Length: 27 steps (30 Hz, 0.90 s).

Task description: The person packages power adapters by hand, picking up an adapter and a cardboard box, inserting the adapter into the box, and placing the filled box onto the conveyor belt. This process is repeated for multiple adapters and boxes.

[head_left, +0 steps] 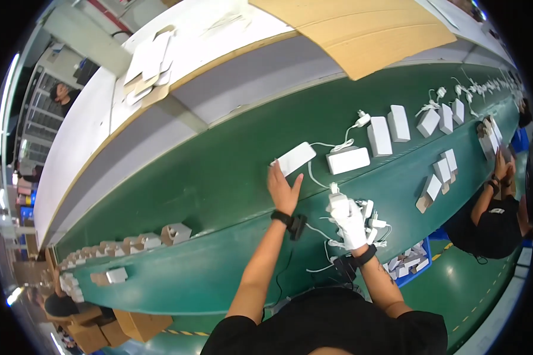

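While a white flat box (pixel 296 158) on the green conveyor belt (pixel 219 177) was touched at its near end by the open left hand (pixel 283 189), a white charger (pixel 339 204) was clamped in the gloved right hand (pixel 350 222). Beyond it, boxes with cabled chargers (pixel 361 121) were already laid out; loose chargers (pixel 373 225) beside the right hand were left.

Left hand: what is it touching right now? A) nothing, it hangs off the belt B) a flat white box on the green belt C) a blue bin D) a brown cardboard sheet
B: the bare left hand lies flat on the green belt, its fingertips at the edge of the flat white box; the gloved right hand holds a white plug adapter.
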Each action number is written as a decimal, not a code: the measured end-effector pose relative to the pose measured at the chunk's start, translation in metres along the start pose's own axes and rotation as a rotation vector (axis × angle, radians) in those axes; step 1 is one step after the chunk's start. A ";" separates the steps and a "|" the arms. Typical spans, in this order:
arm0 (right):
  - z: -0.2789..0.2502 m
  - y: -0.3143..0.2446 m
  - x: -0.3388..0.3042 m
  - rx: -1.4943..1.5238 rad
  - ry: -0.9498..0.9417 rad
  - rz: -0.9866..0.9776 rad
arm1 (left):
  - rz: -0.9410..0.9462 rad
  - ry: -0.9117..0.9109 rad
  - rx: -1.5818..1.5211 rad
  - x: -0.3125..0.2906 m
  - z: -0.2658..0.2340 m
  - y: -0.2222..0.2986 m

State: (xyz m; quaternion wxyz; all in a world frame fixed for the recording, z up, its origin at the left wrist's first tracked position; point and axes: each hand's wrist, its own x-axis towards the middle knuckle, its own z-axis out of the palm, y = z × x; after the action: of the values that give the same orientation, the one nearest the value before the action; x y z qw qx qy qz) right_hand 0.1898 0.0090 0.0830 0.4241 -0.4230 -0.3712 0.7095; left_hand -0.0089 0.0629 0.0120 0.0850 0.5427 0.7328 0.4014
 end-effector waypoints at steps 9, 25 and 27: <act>-0.021 -0.035 -0.012 0.582 -0.036 0.072 | -0.110 -0.746 -0.086 0.044 -0.023 -0.026; 0.020 -0.038 -0.033 0.023 -0.309 0.124 | -0.056 -0.807 -0.512 -0.011 -0.102 -0.001; 0.016 -0.036 -0.023 0.054 -0.361 0.145 | -0.031 -0.900 -0.552 -0.014 -0.111 0.014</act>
State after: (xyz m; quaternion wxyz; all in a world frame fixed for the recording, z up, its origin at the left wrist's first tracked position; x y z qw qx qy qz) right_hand 0.1919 -0.0014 0.1273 0.3098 -0.3030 -0.3905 0.8122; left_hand -0.0548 -0.0032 0.0906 0.5370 0.6080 0.4988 0.3052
